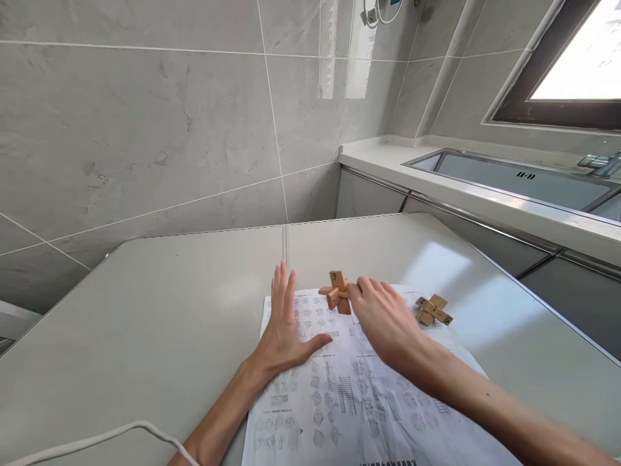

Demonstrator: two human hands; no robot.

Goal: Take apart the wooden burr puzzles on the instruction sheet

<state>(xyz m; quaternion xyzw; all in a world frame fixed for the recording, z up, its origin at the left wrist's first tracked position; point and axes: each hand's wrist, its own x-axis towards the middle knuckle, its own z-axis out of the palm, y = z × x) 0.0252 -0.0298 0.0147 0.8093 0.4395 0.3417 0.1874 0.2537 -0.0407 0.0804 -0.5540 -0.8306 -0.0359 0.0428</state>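
A wooden burr puzzle point(336, 294), made of crossed brown pieces with a dark mark on its upright piece, is at the far edge of a printed sheet. My right hand point(381, 310) has its fingers curled closed on the right side of this puzzle. To the left, my left hand point(284, 330) is open, fingers together and stretched up, thumb spread out to the right over the paper; nothing is in it. A second wooden puzzle point(433, 310), cross-shaped with marked pieces, lies right of my right hand. Under both hands is the instruction sheet point(349, 427), covered in small diagrams.
The pale table point(145, 336) runs up to a grey tiled wall point(145, 129). A white cable point(121, 428) crosses the lower left corner. At the right stands a counter with a sink point(514, 178) and a faucet point(601, 163), below a window point(582, 58).
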